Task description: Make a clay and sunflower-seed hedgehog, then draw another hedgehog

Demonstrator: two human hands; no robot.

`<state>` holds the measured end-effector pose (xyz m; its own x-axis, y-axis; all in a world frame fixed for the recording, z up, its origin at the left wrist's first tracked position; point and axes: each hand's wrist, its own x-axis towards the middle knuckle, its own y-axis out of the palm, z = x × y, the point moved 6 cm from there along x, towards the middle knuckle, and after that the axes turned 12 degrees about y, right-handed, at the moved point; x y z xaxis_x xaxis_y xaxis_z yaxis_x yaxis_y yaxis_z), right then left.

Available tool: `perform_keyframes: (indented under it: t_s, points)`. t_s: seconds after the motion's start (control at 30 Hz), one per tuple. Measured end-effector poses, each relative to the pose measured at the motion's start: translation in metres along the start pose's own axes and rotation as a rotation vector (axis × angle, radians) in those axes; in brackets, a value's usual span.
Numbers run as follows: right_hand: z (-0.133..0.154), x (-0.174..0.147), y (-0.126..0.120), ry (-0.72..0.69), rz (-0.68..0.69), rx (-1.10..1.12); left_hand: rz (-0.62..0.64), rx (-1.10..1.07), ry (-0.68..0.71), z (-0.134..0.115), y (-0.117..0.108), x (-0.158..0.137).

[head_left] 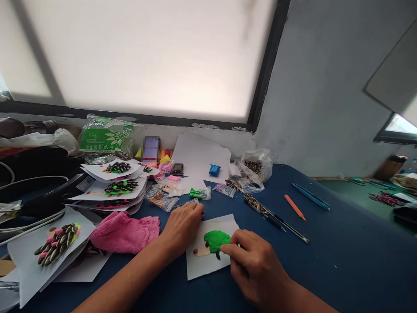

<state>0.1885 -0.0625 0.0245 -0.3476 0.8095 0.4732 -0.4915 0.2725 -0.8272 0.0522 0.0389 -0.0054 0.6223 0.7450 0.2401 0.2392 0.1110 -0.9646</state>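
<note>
Right hand point(252, 263), fingers curled narrow at the green clay point(217, 240), could dent it by overpressing; left hand's point(185, 224) grip is hidden.

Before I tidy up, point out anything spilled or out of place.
Striped seeds lie loose on the blue tabletop beside the pens, outside the clear bag; they look spilled, though perhaps deliberately placed.

Here's the white paper point(208, 269), flat and slightly askew on the blue counter point(325, 274) — and on it a vivid green clay patch point(217, 239), lumpy and domed, meeting a beige clay snout point(202, 251) tipped by a round brown nose point(195, 251) — one dark piece point(218, 256) at the green's lower edge.
</note>
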Motion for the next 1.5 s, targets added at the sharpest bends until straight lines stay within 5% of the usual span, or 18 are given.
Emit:
perform_keyframes:
  t_s: [0.27,0.4,0.53,0.7,0.97,1.23,1.33,1.5]
  points:
    - [-0.020,0.009,-0.005,0.177,0.007,0.196,-0.285,-0.617,-0.081,0.011,-0.026,0.000]
    - [-0.025,0.011,-0.011,0.253,0.004,0.434,-0.075,-1.027,-0.025,-0.018,-0.033,0.002]
    - [-0.026,0.013,-0.018,0.251,-0.035,0.669,0.178,-1.209,0.081,-0.052,-0.034,-0.004]
    - [-0.020,0.015,-0.023,0.218,-0.056,0.714,0.257,-1.253,0.089,-0.068,-0.033,-0.008]
    - [-0.016,0.014,-0.027,0.152,-0.125,0.574,0.200,-1.311,0.007,-0.057,-0.025,-0.006]
    - [-0.016,0.016,-0.025,0.228,-0.072,0.539,0.181,-1.276,-0.023,-0.053,-0.025,-0.006]
    - [-0.016,0.015,-0.023,0.239,-0.051,0.508,0.165,-1.211,-0.019,-0.040,-0.026,-0.006]
    - [-0.017,0.010,-0.009,0.224,0.081,0.315,-0.077,-0.925,-0.156,0.006,-0.024,-0.003]
